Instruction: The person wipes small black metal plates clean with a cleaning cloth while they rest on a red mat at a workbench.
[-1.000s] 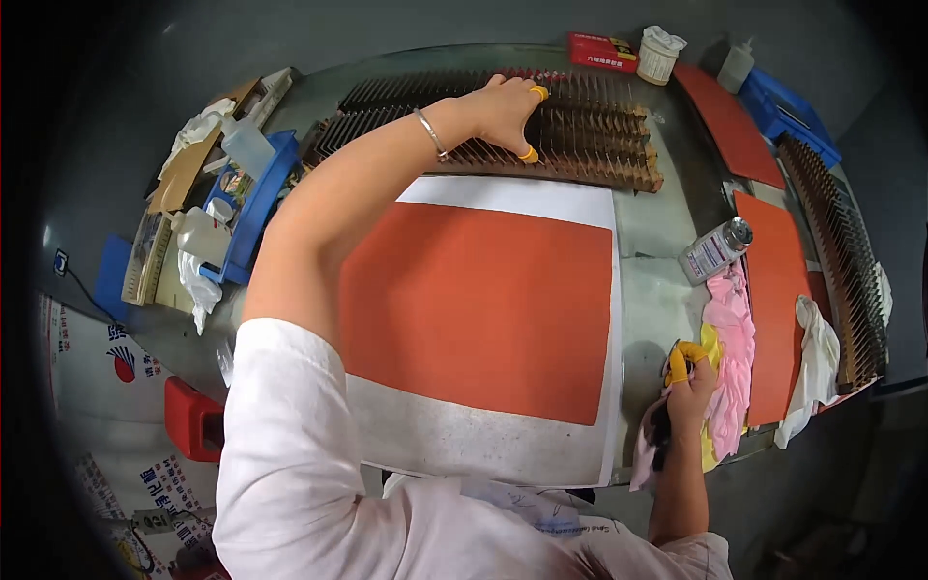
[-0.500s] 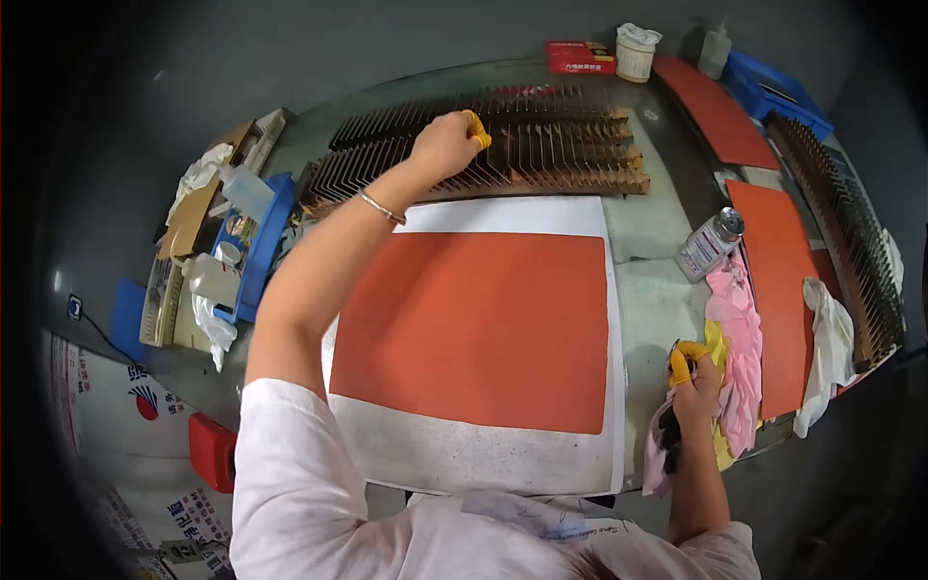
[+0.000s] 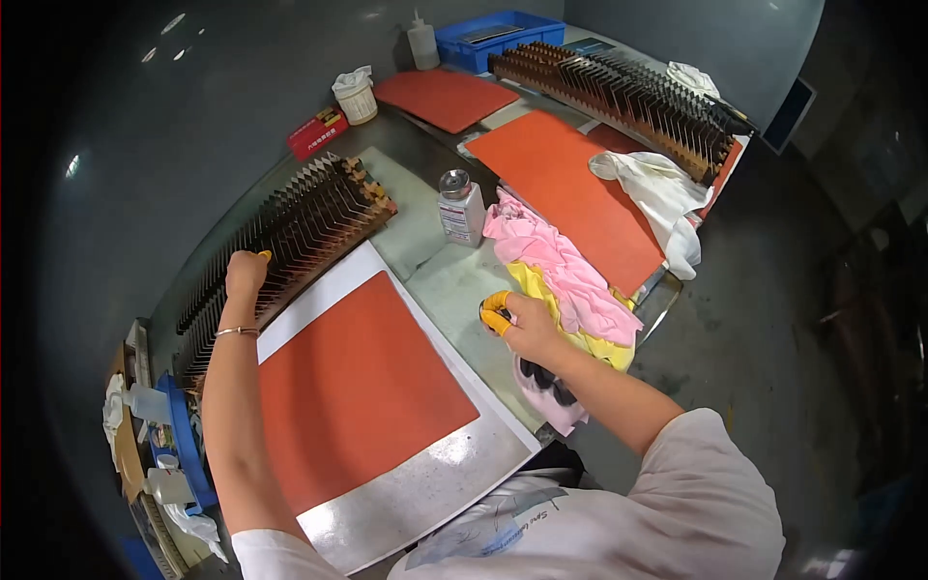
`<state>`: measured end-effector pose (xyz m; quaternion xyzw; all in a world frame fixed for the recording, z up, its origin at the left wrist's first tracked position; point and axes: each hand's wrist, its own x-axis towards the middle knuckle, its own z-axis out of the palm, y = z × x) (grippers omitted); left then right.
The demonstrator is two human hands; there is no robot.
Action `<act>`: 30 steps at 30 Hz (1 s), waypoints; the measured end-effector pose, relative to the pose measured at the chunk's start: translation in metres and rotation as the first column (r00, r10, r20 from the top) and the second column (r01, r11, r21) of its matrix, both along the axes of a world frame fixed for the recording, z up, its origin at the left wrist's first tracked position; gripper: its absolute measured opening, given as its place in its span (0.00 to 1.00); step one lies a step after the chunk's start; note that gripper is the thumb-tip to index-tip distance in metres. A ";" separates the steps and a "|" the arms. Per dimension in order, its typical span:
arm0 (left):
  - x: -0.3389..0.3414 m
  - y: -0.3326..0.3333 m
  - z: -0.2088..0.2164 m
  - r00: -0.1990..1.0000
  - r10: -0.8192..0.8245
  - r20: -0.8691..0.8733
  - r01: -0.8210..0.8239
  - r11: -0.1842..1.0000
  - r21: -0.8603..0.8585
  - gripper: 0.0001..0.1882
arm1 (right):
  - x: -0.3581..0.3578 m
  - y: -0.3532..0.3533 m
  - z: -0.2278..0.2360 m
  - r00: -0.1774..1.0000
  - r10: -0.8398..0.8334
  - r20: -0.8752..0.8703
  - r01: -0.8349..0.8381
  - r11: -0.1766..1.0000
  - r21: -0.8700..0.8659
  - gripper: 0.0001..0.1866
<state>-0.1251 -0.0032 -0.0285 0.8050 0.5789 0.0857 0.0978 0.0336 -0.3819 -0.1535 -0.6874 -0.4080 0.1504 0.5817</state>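
My left hand [image 3: 246, 277] is closed over the middle of a dark rack of thin upright metal fins [image 3: 319, 217]. Yellow covers show on its fingers, and whatever is pinched there is hidden. Below that arm lies a large orange-red sheet [image 3: 372, 387] on white paper [image 3: 314, 300]. My right hand [image 3: 527, 327], also with yellow finger covers, is curled around something small and dark. It is just left of a yellow cloth [image 3: 609, 350] and a pink cloth [image 3: 551, 246]. Beneath that wrist lies a pale pink rag with dark patches [image 3: 556, 401].
A silver-topped bottle [image 3: 462, 208] stands beside the pink cloth. More orange sheets [image 3: 570, 184], a white cloth [image 3: 657, 193], a second finned rack [image 3: 619, 92] and a blue tray [image 3: 498, 37] occupy the far right. Bottles [image 3: 150, 404] sit around another blue tray [image 3: 184, 435] at left.
The view has swung to the right, so the table appears rotated. My left hand remains at the finned rack. My right hand stays closed near the cloths, with more of the rag beneath it showing.
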 end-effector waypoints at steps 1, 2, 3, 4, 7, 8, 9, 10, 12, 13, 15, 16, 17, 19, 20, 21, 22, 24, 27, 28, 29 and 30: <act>0.008 -0.008 0.004 0.993 0.111 -0.033 -0.112 0.994 -0.009 0.20 | 0.002 -0.004 -0.002 1.000 -0.007 -0.001 0.007 1.000 0.001 0.07; 0.003 -0.005 -0.001 0.993 0.067 -0.097 -0.058 0.994 0.094 0.20 | 0.001 -0.003 -0.001 1.000 -0.001 -0.029 0.001 1.000 -0.007 0.07; 0.006 -0.016 0.004 0.990 0.076 -0.118 -0.064 0.993 0.104 0.20 | 0.002 -0.003 0.000 0.998 0.002 -0.057 -0.003 1.000 -0.020 0.07; 0.009 -0.028 0.007 0.986 0.090 -0.142 -0.074 0.991 0.112 0.20 | 0.001 -0.003 0.002 0.998 0.019 -0.065 -0.020 1.000 -0.021 0.07; -0.006 -0.023 0.004 0.990 0.074 -0.123 -0.050 0.982 0.182 0.21 | -0.002 0.002 -0.002 0.994 0.052 -0.094 -0.054 0.998 -0.019 0.06; -0.010 -0.018 0.005 0.993 0.057 -0.105 -0.035 0.980 0.198 0.21 | -0.001 0.004 -0.005 0.996 0.023 -0.082 -0.024 1.000 -0.015 0.06; -0.008 -0.025 0.014 0.991 0.089 -0.103 -0.068 0.978 0.196 0.22 | 0.000 0.004 -0.009 0.997 -0.005 -0.075 0.004 1.000 -0.017 0.06; -0.016 -0.030 0.024 0.993 0.056 -0.104 -0.031 0.973 0.228 0.22 | 0.001 0.001 -0.002 0.998 -0.005 -0.060 0.002 0.999 -0.051 0.08; -0.039 -0.033 0.040 0.990 -0.076 -0.119 0.107 0.951 0.291 0.20 | -0.001 -0.002 0.005 0.987 0.010 -0.160 -0.006 1.000 0.024 0.06; -0.054 -0.040 0.051 0.984 -0.133 -0.119 0.161 0.949 0.272 0.18 | 0.004 -0.003 0.009 0.984 0.044 -0.174 -0.039 0.999 0.029 0.05; -0.078 -0.046 0.060 0.945 -0.314 -0.088 0.325 0.929 0.174 0.15 | 0.005 -0.002 0.004 0.991 0.023 -0.134 -0.020 1.000 0.022 0.05; -0.091 -0.050 0.065 0.906 -0.421 -0.050 0.424 0.900 0.098 0.13 | 0.005 0.001 0.002 0.987 0.036 -0.158 -0.028 0.998 0.052 0.05; -0.091 -0.069 0.076 0.867 -0.497 -0.041 0.494 0.867 -0.068 0.10 | 0.004 0.003 0.002 0.987 0.033 -0.156 -0.029 0.999 0.031 0.05; -0.093 -0.077 0.071 0.757 -0.650 0.063 0.622 0.688 -0.374 0.06 | 0.006 0.005 -0.002 0.991 0.056 -0.120 -0.053 0.998 0.030 0.05; -0.083 -0.087 0.060 0.718 -0.672 0.182 0.652 0.557 -0.514 0.06 | 0.008 0.003 -0.002 0.991 0.057 -0.117 -0.055 0.998 0.022 0.05; -0.070 -0.103 0.054 0.600 -0.777 0.189 0.706 0.404 -0.582 0.04 | 0.008 0.002 0.002 0.994 0.037 -0.101 -0.038 0.999 -0.005 0.05; -0.060 -0.115 0.050 0.521 -0.832 0.191 0.686 0.275 -0.674 0.05 | 0.006 0.000 0.007 0.996 0.024 -0.084 -0.026 0.999 -0.027 0.06; -0.041 -0.132 0.025 0.319 -0.903 0.288 0.657 -0.009 -0.753 0.08 | 0.002 0.000 0.010 1.000 0.007 -0.016 -0.008 0.996 -0.085 0.07; 0.002 -0.145 -0.004 0.025 -0.947 0.321 0.556 -0.254 -0.792 0.11 | 0.002 -0.002 0.006 0.995 0.011 -0.096 -0.020 0.995 -0.096 0.06; 0.017 -0.152 0.006 0.027 -0.976 0.217 0.518 -0.172 -0.838 0.11 | 0.003 -0.007 0.009 0.993 -0.002 -0.120 -0.014 0.991 -0.134 0.06; 0.025 -0.149 -0.005 -0.080 -0.963 0.256 0.543 -0.257 -0.800 0.12 | 0.001 -0.005 0.008 0.991 0.019 -0.130 -0.033 0.994 -0.107 0.05; 0.031 -0.146 -0.011 -0.144 -0.961 0.236 0.561 -0.276 -0.781 0.13 | 0.000 -0.005 0.007 0.989 0.041 -0.142 -0.053 0.995 -0.080 0.05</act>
